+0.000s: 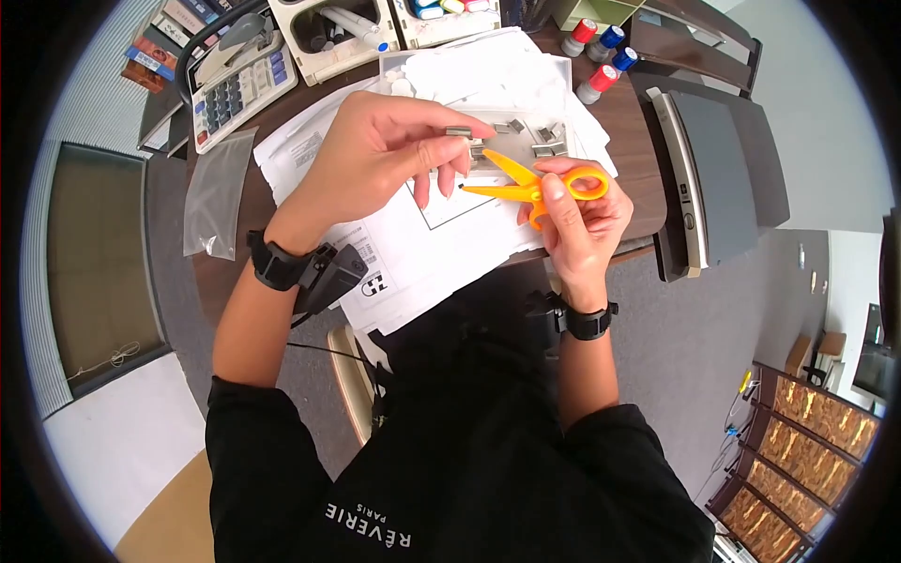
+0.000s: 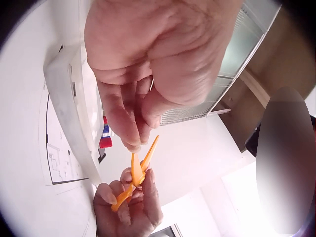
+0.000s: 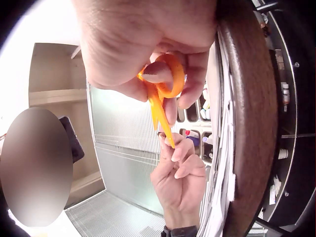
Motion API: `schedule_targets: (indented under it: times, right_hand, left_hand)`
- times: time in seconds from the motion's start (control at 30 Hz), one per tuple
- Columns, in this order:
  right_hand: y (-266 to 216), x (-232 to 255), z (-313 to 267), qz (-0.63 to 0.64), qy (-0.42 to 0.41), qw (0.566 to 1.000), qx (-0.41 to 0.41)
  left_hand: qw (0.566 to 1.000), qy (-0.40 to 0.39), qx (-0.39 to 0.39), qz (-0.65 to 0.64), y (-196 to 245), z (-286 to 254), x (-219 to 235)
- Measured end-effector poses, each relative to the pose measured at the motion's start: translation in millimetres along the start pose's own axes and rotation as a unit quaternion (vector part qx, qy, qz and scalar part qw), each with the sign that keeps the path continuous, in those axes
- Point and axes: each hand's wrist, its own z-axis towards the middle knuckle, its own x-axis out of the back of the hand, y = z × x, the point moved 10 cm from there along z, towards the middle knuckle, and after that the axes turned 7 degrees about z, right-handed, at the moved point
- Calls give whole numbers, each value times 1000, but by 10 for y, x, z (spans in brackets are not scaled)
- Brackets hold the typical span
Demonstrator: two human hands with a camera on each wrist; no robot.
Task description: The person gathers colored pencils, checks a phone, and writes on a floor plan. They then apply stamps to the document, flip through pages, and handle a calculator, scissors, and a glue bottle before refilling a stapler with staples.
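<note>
In the head view my left hand (image 1: pixel 361 164) pinches a small silver metal clip (image 1: pixel 459 132) between thumb and forefinger, over the papers and a clear plastic box (image 1: pixel 567 80). My right hand (image 1: pixel 589 230) holds yellow-orange scissors (image 1: pixel 511 193) by the handle loops. The blades stand apart and point left, their tips close to the left fingertips. More silver metal clips (image 1: pixel 550 148) lie in the box behind the scissors. From the left wrist view, the scissors (image 2: pixel 137 170) point up toward the left fingers, which hide the clip there. A finger passes through a loop of the scissors (image 3: pixel 173 91) in the right wrist view.
Printed papers (image 1: pixel 394 258) cover the desk's middle. A calculator (image 1: pixel 244 98) and a clear plastic bag (image 1: pixel 218 202) lie at left. Pen holders (image 1: pixel 328 61) stand at the back. Red- and blue-capped bottles (image 1: pixel 601 83) and a dark grey machine (image 1: pixel 718 178) are at right.
</note>
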Motion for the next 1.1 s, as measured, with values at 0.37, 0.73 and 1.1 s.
schedule_targets:
  times: [0.37,0.73,1.1]
  right_hand:
    - [17,18,5,-2,-16,1000,-9]
    - [-6,-22,-22,-32,-30,999,-23]
    - [43,-50,-44,-57,-32,997,-43]
  left_hand:
    - [999,-45,4,-11,25,-2,-99]
    - [997,-66,35,-15,17,-16,-151]
    - [996,-23,-30,75,50,-4,-88]
